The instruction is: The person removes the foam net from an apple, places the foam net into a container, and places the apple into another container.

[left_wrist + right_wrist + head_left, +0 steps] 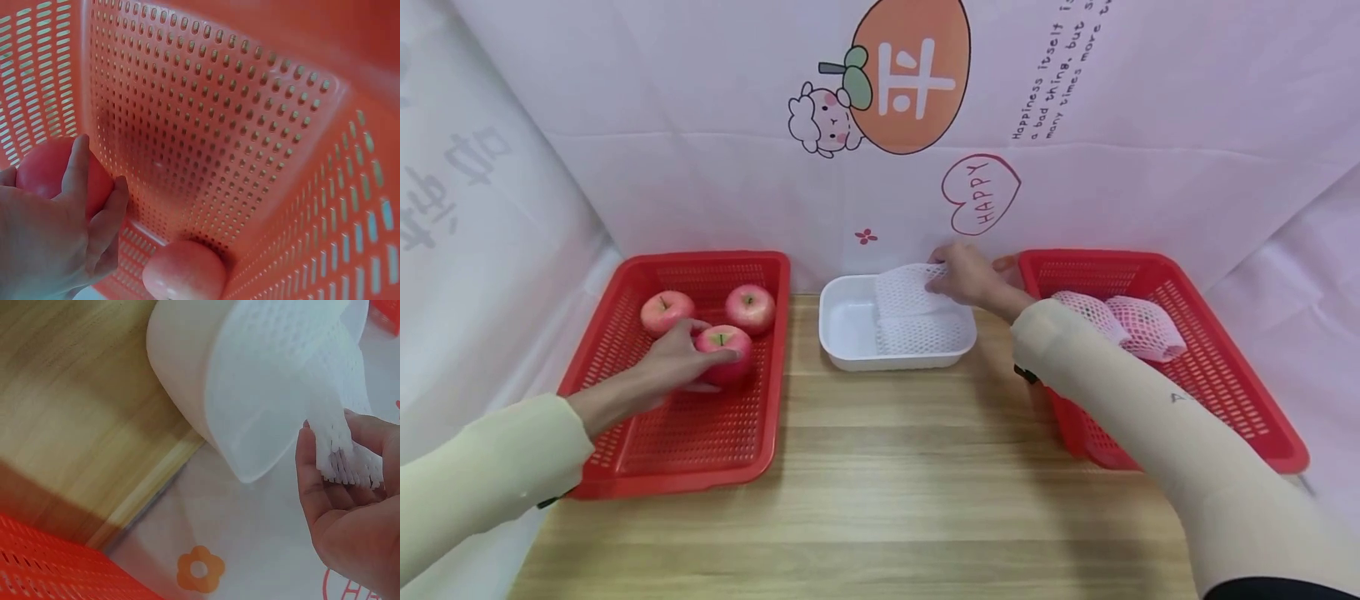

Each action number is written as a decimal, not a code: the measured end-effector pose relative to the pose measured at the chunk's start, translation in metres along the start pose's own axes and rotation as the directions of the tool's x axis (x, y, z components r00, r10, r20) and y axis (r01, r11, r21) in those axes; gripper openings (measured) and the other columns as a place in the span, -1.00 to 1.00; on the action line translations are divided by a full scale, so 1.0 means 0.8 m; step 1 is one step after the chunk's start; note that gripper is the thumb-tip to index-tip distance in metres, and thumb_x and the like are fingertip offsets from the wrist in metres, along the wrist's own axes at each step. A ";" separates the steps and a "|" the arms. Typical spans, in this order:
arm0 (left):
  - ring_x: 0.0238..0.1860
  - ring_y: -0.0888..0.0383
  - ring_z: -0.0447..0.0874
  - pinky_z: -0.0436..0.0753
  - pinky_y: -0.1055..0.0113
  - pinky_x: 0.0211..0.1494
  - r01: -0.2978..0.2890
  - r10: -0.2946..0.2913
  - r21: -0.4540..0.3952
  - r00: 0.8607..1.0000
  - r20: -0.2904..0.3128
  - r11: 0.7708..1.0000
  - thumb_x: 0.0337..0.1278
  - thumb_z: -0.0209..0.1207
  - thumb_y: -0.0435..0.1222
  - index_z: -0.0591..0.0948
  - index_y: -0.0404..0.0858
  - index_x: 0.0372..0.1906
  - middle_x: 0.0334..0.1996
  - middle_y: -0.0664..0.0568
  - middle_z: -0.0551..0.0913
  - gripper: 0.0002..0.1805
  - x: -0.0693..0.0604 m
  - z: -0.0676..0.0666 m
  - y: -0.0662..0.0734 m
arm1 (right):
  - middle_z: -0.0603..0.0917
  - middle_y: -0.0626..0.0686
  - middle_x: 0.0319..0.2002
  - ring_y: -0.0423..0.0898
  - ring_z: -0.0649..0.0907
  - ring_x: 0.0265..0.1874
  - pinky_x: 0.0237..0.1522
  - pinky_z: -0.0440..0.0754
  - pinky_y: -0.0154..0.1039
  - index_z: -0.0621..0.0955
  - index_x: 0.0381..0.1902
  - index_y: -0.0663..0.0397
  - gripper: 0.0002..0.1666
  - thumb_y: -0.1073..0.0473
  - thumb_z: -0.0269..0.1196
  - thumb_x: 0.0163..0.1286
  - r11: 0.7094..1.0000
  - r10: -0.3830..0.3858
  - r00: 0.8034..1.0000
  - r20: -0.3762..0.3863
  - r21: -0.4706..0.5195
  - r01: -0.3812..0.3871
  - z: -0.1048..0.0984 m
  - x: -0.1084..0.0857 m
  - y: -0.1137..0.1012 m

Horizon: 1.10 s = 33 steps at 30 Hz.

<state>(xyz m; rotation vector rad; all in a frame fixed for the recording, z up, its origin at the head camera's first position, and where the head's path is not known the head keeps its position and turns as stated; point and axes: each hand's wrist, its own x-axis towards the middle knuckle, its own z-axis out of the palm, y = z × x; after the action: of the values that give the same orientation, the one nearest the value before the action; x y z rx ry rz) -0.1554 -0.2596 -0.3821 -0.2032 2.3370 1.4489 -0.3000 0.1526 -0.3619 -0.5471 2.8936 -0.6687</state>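
In the head view my left hand (681, 358) grips a red apple (730, 348) inside the left red basket (782, 333). The left wrist view shows its fingers curled round that apple (47, 169). Two other apples, one on the left (664, 312) and one on the right (750, 307), lie behind it. My right hand (966, 275) pinches the upper end of a white foam net sleeve (913, 308), which hangs into a white tray (847, 329) in the middle. Up close in the right wrist view, thumb and fingers hold the sleeve's fringed end (350, 469).
A second red basket (1225, 417) stands on the right, holding pinkish-white foam net sleeves (1146, 327), apparently round fruit. The wooden table (865, 500) stretches in front of the tray. Behind everything hangs a printed white cloth (700, 183).
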 end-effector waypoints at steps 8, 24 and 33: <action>0.24 -0.21 0.60 0.80 0.00 0.03 0.018 -0.018 0.011 1.000 -0.009 1.000 0.44 0.33 -0.17 0.09 -0.47 0.53 0.36 -0.35 0.37 -0.13 0.013 0.013 0.003 | 0.72 0.23 0.00 0.14 0.65 -0.11 -0.03 0.72 -0.06 0.69 0.13 0.27 -0.60 0.27 0.45 0.37 0.999 0.049 0.999 0.007 -0.014 -0.049 0.018 0.003 0.001; 0.07 -0.13 0.67 0.81 -0.02 -0.01 0.049 -0.050 0.083 0.999 0.008 0.995 0.40 0.36 -0.17 0.14 -0.44 0.46 0.21 -0.27 0.44 -0.18 0.019 0.020 0.022 | 0.67 0.25 0.09 0.19 0.60 0.04 0.18 0.65 0.10 0.65 0.26 0.23 -0.46 0.21 0.46 0.35 0.957 0.084 0.996 0.007 -0.280 -0.078 0.039 0.002 0.007; 0.16 -0.13 0.60 0.80 -0.02 0.04 0.062 -0.064 0.073 0.997 0.033 0.995 0.42 0.32 -0.22 0.04 -0.46 0.46 0.25 -0.28 0.35 -0.16 0.027 0.020 0.025 | 0.69 0.26 -0.01 0.17 0.63 -0.06 0.09 0.70 0.07 0.64 0.19 0.25 -0.47 0.16 0.49 0.33 0.922 0.074 0.996 -0.051 -0.377 -0.087 0.035 0.000 0.004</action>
<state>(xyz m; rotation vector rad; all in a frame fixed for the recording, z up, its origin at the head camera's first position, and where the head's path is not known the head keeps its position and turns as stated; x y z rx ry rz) -0.1780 -0.2348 -0.3800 -0.2281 2.3285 1.3258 -0.2952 0.1441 -0.3886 -0.4532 3.0733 -0.1012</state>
